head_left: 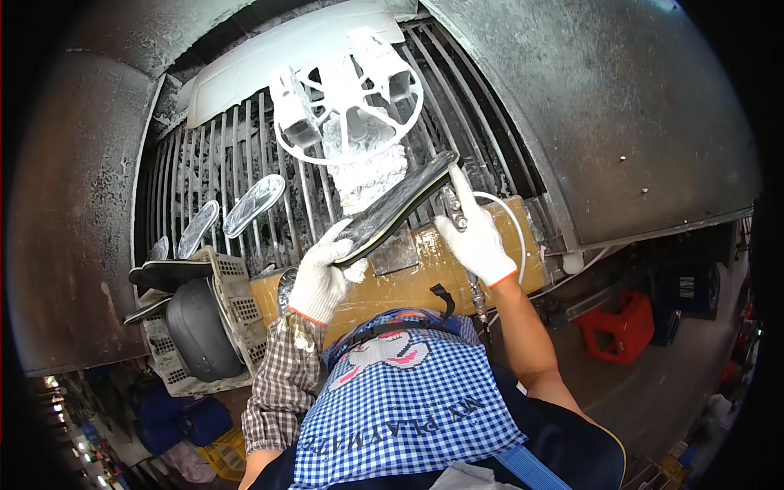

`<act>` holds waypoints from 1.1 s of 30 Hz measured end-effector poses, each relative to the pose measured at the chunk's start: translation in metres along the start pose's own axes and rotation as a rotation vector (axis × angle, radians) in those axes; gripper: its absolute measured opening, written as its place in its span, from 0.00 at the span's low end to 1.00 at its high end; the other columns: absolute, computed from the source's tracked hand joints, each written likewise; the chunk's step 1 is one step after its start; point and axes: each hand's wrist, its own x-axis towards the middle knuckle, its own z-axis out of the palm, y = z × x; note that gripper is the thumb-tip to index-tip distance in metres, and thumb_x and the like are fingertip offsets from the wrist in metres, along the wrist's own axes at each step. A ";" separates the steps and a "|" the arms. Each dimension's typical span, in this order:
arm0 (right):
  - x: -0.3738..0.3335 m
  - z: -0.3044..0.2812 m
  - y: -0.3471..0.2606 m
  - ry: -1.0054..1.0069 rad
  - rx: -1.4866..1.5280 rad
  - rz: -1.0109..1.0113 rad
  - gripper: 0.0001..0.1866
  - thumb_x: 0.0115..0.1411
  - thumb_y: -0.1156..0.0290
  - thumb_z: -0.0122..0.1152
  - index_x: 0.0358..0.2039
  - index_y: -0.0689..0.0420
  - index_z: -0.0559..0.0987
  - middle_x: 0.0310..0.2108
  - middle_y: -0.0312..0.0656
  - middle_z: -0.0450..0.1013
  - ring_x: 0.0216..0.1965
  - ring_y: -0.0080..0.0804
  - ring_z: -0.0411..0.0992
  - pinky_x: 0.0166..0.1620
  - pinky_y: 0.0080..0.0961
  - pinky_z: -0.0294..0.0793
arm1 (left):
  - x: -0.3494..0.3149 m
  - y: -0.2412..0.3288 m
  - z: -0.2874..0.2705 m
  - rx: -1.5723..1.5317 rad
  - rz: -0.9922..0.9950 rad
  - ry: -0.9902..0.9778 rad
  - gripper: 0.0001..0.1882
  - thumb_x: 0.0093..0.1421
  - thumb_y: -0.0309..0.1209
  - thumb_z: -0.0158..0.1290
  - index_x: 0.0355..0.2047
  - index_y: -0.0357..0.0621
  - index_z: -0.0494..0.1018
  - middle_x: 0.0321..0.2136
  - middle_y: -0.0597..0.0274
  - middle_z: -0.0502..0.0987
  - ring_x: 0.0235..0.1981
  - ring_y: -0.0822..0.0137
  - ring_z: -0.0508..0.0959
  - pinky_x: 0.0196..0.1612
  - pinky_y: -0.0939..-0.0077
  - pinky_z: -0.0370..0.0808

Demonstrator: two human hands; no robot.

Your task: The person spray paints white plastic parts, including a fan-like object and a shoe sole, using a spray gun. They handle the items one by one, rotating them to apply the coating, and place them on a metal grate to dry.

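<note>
A long dark shoe sole (396,204) with a pale line along its edge is held slantwise above the front of the grate. Its lower left end is gripped by my white-gloved left hand (321,273), fingers wrapped round it. My right hand (475,241), gloved too, is closed on a metal spray gun (460,219), partly hidden by the fingers. One outstretched right finger touches the sole's upper right end. Just beyond the sole stands a white-coated round rack (345,135) with two square tubes, above a crusted white lump (371,175).
Several similar soles (255,204) lie on the metal grate (237,139) at left. A pale plastic crate (237,302) with dark soles stands beside my left arm. Metal walls (604,122) flank the grate; a tan-covered ledge (327,306) runs along its front. A white hose (518,224) curves near my right hand.
</note>
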 end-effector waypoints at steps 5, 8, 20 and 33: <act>-0.010 0.004 -0.012 -0.134 0.056 0.049 0.49 0.65 0.72 0.64 0.82 0.47 0.50 0.65 0.70 0.71 0.65 0.71 0.71 0.68 0.49 0.71 | 0.007 0.000 0.014 0.046 -0.011 0.001 0.33 0.65 0.24 0.57 0.69 0.26 0.64 0.48 0.42 0.83 0.24 0.64 0.82 0.25 0.78 0.80; -0.018 0.009 -0.019 -0.218 0.099 0.041 0.48 0.65 0.72 0.63 0.82 0.46 0.51 0.65 0.71 0.71 0.64 0.70 0.72 0.68 0.49 0.72 | 0.011 0.000 0.019 0.052 -0.010 -0.024 0.32 0.66 0.23 0.56 0.69 0.26 0.65 0.49 0.43 0.83 0.24 0.65 0.80 0.25 0.76 0.79; -0.065 0.005 -0.020 -0.252 0.391 -0.056 0.38 0.65 0.76 0.63 0.76 0.63 0.65 0.65 0.57 0.77 0.65 0.39 0.76 0.67 0.33 0.72 | 0.028 0.033 0.074 0.428 0.125 -0.228 0.41 0.64 0.21 0.60 0.76 0.33 0.58 0.63 0.46 0.76 0.55 0.58 0.84 0.57 0.67 0.85; -0.076 -0.006 0.013 -0.029 0.426 0.133 0.36 0.66 0.73 0.66 0.73 0.69 0.67 0.60 0.49 0.80 0.58 0.26 0.76 0.63 0.25 0.73 | 0.043 0.187 0.135 0.509 0.747 -0.124 0.31 0.67 0.18 0.57 0.70 0.28 0.66 0.45 0.47 0.84 0.32 0.63 0.86 0.27 0.76 0.85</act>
